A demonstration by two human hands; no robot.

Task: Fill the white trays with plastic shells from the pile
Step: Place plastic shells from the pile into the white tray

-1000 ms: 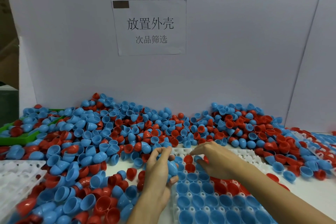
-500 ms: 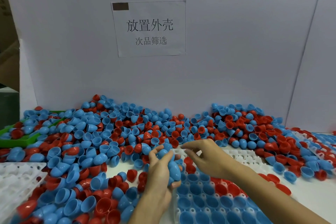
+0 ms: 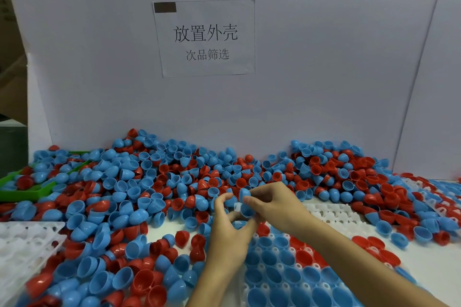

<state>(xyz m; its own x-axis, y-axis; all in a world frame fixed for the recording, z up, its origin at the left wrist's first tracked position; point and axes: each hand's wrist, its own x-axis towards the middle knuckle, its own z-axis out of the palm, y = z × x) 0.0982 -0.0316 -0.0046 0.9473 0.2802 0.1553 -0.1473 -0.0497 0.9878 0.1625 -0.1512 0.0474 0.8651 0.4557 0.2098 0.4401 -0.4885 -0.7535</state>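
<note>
We read 放置外壳 and 次品筛选 on the paper sign (image 3: 204,37). Our right hand (image 3: 272,204) pinches a blue shell (image 3: 245,209) above the white tray (image 3: 331,214). Our left hand (image 3: 228,234) curls around more shells beside the pile (image 3: 154,182).

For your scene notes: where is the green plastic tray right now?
In the head view, the green plastic tray lies at the far left, half buried under the pile of blue and red plastic shells.

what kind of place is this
Probably a small factory sorting or assembly bench: a huge pile of red and blue plastic half-shells, a white moulded tray being filled, and a printed paper sign on a white partition.
</note>
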